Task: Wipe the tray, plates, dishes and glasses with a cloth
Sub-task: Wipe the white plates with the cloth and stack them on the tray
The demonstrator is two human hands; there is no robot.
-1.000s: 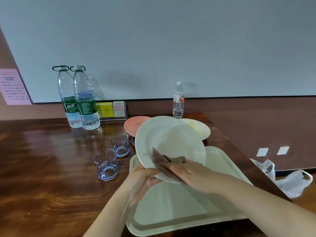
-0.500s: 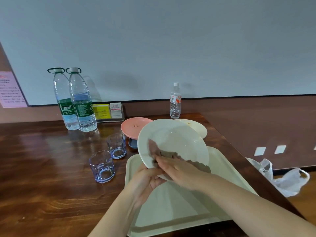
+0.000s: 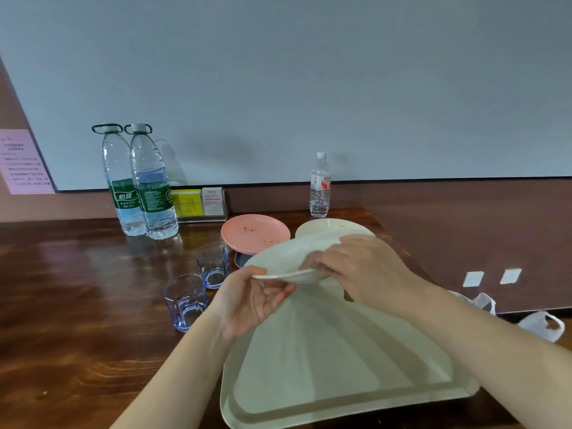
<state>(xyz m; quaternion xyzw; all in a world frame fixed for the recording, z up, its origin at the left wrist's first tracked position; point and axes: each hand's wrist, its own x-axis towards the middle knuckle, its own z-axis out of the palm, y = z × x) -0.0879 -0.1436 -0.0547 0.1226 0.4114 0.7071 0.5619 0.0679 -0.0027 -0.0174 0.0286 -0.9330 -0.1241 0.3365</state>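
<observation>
Head view looks down on my two hands over the tray (image 3: pixel 325 366), which lies on the bench (image 3: pixel 77 305) with its near edge toward me. My left hand (image 3: pixel 250 301) holds the white plate (image 3: pixel 284 255) by its near rim, thumb on top and fingers curled under; the plate is above the tray, tipped nearly flat. My right hand (image 3: pixel 362 267) lies over the plate's right side, fingers bent down onto a brown cloth (image 3: pixel 312 261) that it presses against the plate; how tight that grip is I cannot tell, since the hand covers most of the cloth, and only a fold shows at my fingertips and a scrap below my wrist.

Behind the plate a pink dish (image 3: pixel 255 232) with dark crumbs sits on something dark, and beside it on the right lies a cream plate (image 3: pixel 328 229). Two clear bluish glasses (image 3: pixel 198 286) stand upright just left of the tray, near each other. Two big bottles (image 3: pixel 139 184) stand together by the wall, card boxes (image 3: pixel 198 202) next to them, and a small bottle (image 3: pixel 320 185) stands well to the right. White plastic bags (image 3: pixel 538 323) lie on the floor past the bench's right edge.
</observation>
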